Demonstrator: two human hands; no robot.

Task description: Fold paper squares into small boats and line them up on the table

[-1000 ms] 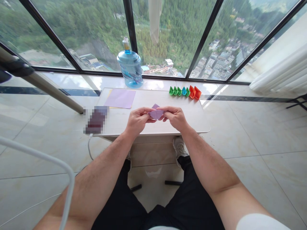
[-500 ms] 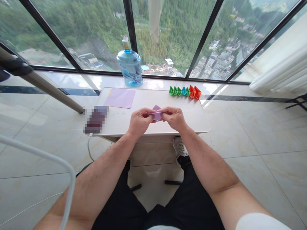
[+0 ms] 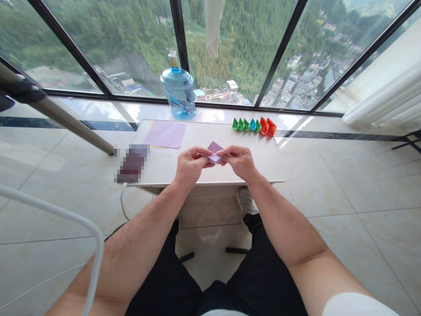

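A small folded piece of purple paper (image 3: 215, 151) is held just above the low white table (image 3: 269, 162), between both hands. My left hand (image 3: 190, 165) pinches its left side with thumb and fingers closed. My right hand (image 3: 239, 160) pinches the right side the same way. The upper corner of the paper sticks up behind my fingertips; the lower part is hidden by them. A flat sheet of purple paper (image 3: 165, 134) lies on the table's far left corner, over a yellow sheet.
A row of folded paper boats (image 3: 253, 126), green, blue and red, stands at the table's far right. A blue water jug (image 3: 178, 92) sits by the window behind. A blurred dark object (image 3: 131, 164) lies at the table's left edge. A metal pole (image 3: 59, 115) crosses the left.
My hands have drawn closer together and the purple paper has been pressed narrower, then tilted so its top corner shows more. Nothing else on the table has moved.
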